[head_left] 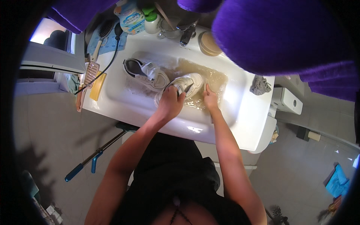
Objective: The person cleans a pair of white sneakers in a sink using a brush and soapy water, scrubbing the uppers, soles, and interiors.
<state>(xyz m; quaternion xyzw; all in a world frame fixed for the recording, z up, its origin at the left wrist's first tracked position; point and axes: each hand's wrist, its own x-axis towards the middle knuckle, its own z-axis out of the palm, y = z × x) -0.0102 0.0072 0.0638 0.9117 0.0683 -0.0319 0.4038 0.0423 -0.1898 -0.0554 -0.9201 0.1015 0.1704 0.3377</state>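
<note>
In the white sink basin [240,108], my left hand [171,103] is closed round a wet white sneaker [193,82], whose toe points up and to the right. A second white sneaker [155,78] lies to the left of it, its dark opening facing the far left and its tongue raised. Brownish, sudsy water [215,80] stands around the shoes. Just right of the held sneaker, my right hand [210,98] hangs low over the water with curled fingers. What it grips, if anything, is hidden from this angle.
A faucet [187,35], a detergent bottle [129,17] and a green-capped bottle [152,22] line the back. A yellow bar [98,86], a comb [90,73] and a hairbrush [101,37] lie left. A grey scrunched cloth [260,85] sits right. Purple fabric [285,37] hangs overhead.
</note>
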